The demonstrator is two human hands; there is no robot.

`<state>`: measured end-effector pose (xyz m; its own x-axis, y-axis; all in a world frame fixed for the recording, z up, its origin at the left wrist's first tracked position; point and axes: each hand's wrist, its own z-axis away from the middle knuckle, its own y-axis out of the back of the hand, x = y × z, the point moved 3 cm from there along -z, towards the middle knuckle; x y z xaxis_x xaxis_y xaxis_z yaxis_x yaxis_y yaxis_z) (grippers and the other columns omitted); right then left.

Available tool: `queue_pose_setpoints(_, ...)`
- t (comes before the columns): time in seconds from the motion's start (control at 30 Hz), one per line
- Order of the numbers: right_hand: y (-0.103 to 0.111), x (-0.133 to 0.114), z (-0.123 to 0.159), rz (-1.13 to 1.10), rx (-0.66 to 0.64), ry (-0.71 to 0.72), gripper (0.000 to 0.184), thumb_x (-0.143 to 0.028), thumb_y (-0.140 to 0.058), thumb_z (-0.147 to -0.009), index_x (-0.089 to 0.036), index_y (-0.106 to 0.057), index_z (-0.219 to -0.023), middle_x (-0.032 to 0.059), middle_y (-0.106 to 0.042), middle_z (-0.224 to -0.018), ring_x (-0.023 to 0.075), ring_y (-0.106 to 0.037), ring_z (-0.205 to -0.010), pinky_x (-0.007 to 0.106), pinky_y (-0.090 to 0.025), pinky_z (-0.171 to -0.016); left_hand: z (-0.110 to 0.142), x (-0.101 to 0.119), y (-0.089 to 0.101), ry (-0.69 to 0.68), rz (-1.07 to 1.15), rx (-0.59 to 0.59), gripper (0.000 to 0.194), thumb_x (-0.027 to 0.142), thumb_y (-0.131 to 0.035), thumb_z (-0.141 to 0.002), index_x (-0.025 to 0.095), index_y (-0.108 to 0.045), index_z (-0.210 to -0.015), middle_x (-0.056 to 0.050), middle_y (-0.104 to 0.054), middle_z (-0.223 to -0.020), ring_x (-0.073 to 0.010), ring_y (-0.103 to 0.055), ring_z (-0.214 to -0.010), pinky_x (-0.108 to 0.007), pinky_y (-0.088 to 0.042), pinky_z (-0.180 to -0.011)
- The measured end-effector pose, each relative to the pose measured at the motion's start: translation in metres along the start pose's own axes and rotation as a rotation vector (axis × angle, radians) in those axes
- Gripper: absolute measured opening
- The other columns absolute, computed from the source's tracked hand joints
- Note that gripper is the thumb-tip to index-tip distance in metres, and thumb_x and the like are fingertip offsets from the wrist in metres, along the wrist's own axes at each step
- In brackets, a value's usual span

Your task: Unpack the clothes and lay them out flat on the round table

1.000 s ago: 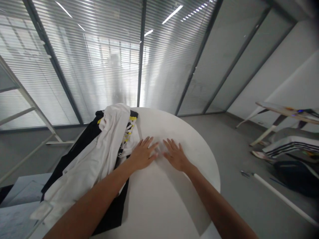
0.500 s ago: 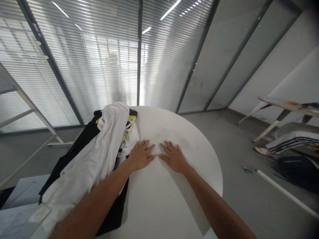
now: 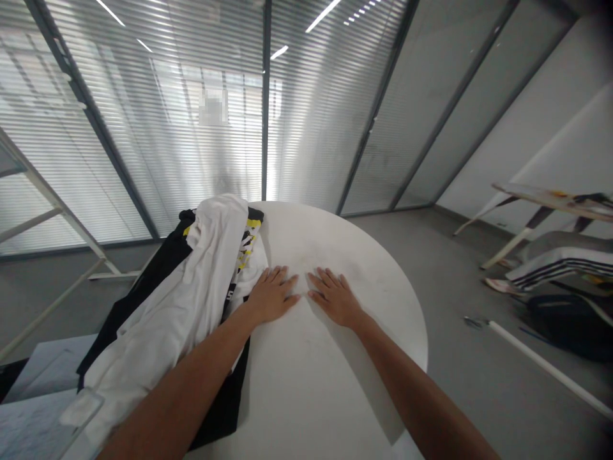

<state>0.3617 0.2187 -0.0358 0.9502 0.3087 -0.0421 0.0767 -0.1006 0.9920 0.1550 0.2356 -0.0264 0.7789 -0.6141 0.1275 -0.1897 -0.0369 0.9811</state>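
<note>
Both palms lie flat on the white round table (image 3: 306, 377). My left hand (image 3: 274, 295) has its fingers spread and holds nothing; it rests just right of a pile of clothes. My right hand (image 3: 335, 297) lies beside it with a small gap between them, fingers also stretched out. On top of the pile is a crumpled white garment (image 3: 191, 300). Under it are a black garment (image 3: 138, 291) and a piece with a yellow and black print (image 3: 249, 236). My left forearm crosses over the lower part of the pile and hides some of it.
Behind the table runs a glass partition with blinds (image 3: 311, 128). A white metal frame (image 3: 57, 204) stands on the left, above papers (image 3: 43, 377). To the right are a desk (image 3: 550, 199), a person's striped trouser leg (image 3: 565, 265), a dark bag (image 3: 565, 322) and a white pole (image 3: 546, 364) on the floor.
The view has shifted slightly. Both hands stay flat on the table in nearly the same place, with the right hand a touch farther from the left. The clothes have not moved.
</note>
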Motion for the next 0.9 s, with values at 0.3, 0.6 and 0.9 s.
queue_pose_setpoints(0.3, 0.0013, -0.0007, 0.0004, 0.005, -0.022, -0.003, 0.059, -0.058, -0.020, -0.098, -0.032, -0.028, -0.151, 0.0039, -0.022, -0.159, 0.0294, -0.021, -0.145, 0.054, -0.019, -0.113, -0.0001, 0.0006, 0.0006, 0.003, 0.018, -0.016, 0.066, 0.062, -0.022, -0.095, 0.026, -0.034, -0.149, -0.013, -0.027, -0.157, -0.0290, -0.024, -0.145, -0.053, -0.016, -0.116)
queue_pose_setpoints(0.6, 0.0003, -0.0004, 0.0002, 0.022, -0.007, 0.006, 0.059, -0.057, -0.021, -0.098, -0.032, -0.028, -0.151, 0.0046, -0.023, -0.158, 0.0294, -0.023, -0.145, 0.054, -0.020, -0.113, -0.0003, 0.0003, 0.0013, 0.006, 0.010, -0.018, 0.067, 0.062, -0.021, -0.094, 0.026, -0.035, -0.149, -0.013, -0.028, -0.157, -0.0288, -0.025, -0.144, -0.052, -0.016, -0.116)
queue_pose_setpoints(0.9, 0.0005, 0.0000, 0.0006, 0.000, -0.013, -0.006, 0.060, -0.059, -0.020, -0.097, -0.033, -0.029, -0.151, 0.0035, -0.022, -0.159, 0.0287, -0.021, -0.145, 0.055, -0.019, -0.114, -0.0010, 0.0002, 0.0010, -0.002, 0.015, -0.031, 0.068, 0.062, -0.020, -0.094, 0.025, -0.034, -0.149, -0.014, -0.027, -0.157, -0.0287, -0.024, -0.145, -0.052, -0.016, -0.116)
